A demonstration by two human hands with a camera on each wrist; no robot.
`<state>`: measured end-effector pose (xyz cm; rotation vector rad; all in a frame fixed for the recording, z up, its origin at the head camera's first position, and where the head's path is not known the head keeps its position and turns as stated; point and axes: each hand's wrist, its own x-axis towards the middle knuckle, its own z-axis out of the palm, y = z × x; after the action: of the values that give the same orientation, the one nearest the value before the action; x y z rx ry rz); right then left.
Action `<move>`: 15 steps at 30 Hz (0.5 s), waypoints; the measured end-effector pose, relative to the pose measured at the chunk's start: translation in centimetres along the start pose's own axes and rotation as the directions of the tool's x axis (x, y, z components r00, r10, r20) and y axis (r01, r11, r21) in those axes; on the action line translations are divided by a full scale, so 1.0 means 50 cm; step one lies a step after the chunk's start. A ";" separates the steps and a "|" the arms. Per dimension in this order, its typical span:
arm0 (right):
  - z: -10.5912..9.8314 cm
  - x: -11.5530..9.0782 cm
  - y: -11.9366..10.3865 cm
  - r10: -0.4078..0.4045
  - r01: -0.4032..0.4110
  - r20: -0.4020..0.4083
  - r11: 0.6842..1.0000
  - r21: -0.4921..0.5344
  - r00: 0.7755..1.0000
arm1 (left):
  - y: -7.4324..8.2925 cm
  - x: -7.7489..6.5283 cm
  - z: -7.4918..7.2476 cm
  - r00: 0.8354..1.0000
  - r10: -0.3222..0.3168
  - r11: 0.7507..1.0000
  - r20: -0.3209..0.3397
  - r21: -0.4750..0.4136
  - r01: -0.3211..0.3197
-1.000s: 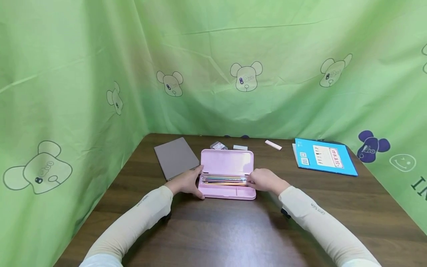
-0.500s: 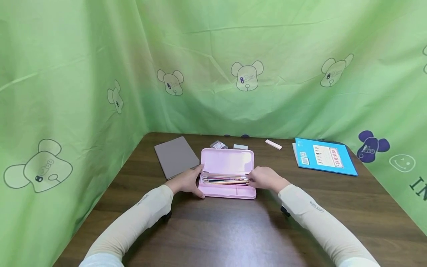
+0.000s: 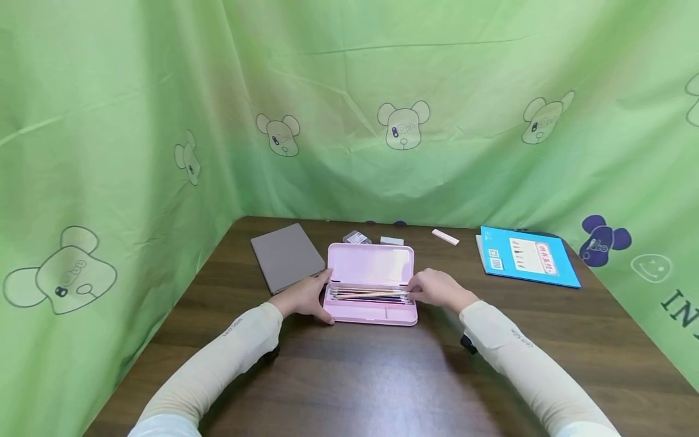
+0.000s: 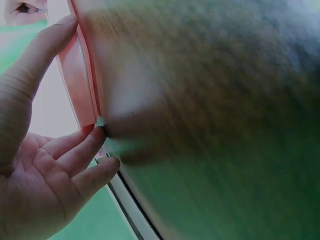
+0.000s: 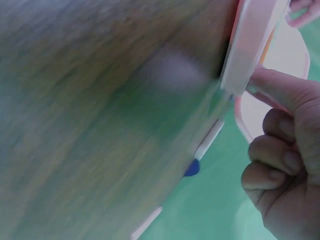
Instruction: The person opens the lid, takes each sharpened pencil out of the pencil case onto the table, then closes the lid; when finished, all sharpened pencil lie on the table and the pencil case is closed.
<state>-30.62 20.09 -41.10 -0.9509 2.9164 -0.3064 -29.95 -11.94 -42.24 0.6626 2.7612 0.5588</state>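
A pink pencil case (image 3: 370, 264) lies with its lid raised and several pencils (image 3: 368, 294) in its long compartment. At its left end is my left hand (image 3: 304, 295), thumb on the front edge and the other fingers toward the back, holding it. In the left wrist view, the left thumb (image 4: 47, 42) rests along the case's side (image 4: 80, 80). My right hand (image 3: 437, 287) reaches into the right end, fingertips pinching the end of a light tan pencil. From the right wrist, the index finger (image 5: 280, 85) extends into the case and the other fingers are curled; its thumb tip is hidden.
A grey notebook (image 3: 287, 257) lies left of the case. Behind it are a small clear packet (image 3: 357, 237) and a white block (image 3: 392, 241); a pale pink stick (image 3: 445, 237) lies farther right. A blue booklet (image 3: 530, 257) is at right, with a green curtain (image 3: 349, 176) beyond.
The pencils have shifted in the case; the light tan one now lies higher across the others. My right hand has turned and lifted slightly at the right end. The left hand stays put.
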 end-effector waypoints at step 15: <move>0.005 -0.042 0.095 0.278 -0.172 -0.071 0.753 0.635 0.958 | -0.003 0.000 0.003 1.000 -0.008 1.000 -0.004 0.000 0.008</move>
<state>-31.63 25.05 -42.36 -0.4704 2.6830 -1.2851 -29.98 -12.03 -42.44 0.6507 2.7662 0.5588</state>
